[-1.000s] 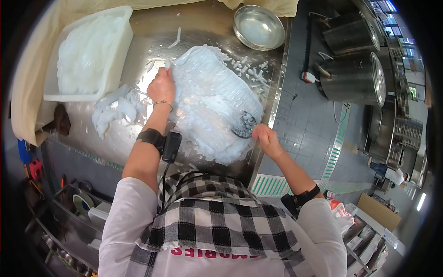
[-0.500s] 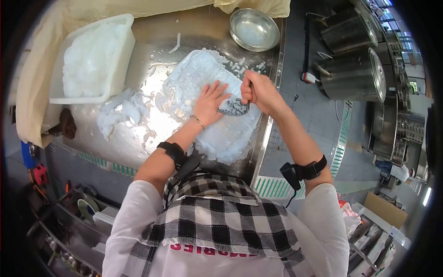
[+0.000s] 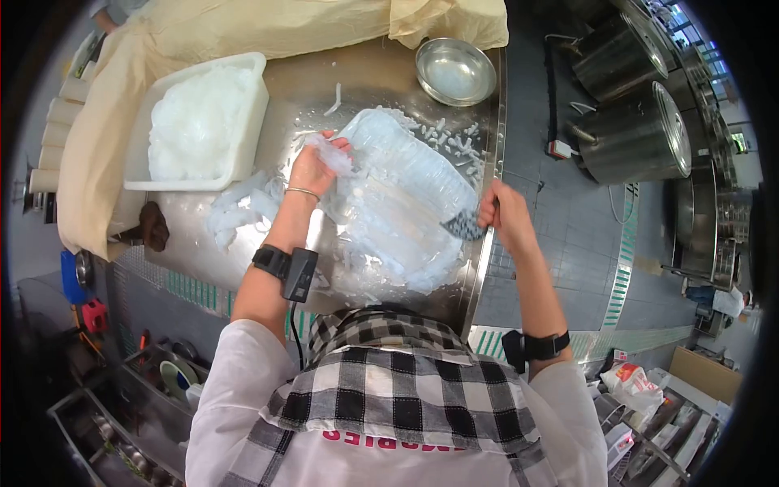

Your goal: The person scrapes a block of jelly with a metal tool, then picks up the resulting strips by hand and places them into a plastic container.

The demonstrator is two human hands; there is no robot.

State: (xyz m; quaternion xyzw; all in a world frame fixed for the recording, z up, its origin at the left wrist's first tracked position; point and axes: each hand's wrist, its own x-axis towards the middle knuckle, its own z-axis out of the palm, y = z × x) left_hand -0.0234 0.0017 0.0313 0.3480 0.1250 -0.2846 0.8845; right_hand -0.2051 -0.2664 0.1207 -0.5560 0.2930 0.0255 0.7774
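A large translucent white jelly slab (image 3: 398, 195) lies on the steel table, its surface streaked and its edges ragged. My left hand (image 3: 312, 170), palm turned up over the slab's left edge, has its fingers curled around a clump of jelly shreds (image 3: 331, 156). At the slab's right edge my right hand (image 3: 505, 213) is closed on the handle of a perforated scraper (image 3: 464, 225), whose holed metal plate points left. Most of the handle is hidden in the fist. Loose jelly strips (image 3: 456, 144) are scattered beyond the slab's far right corner.
A white tub (image 3: 261, 114) heaped with jelly shreds stands at the left, near a crumpled jelly sheet (image 3: 235, 209). A steel bowl (image 3: 456, 71) sits at the far right corner. Beige cloth (image 3: 308, 36) drapes the table's back. Large steel pots (image 3: 629, 142) stand across the aisle.
My left hand has lifted off the slab, moved left and turned up with a clump of jelly shreds. My right hand has drawn the scraper right and nearer to me.
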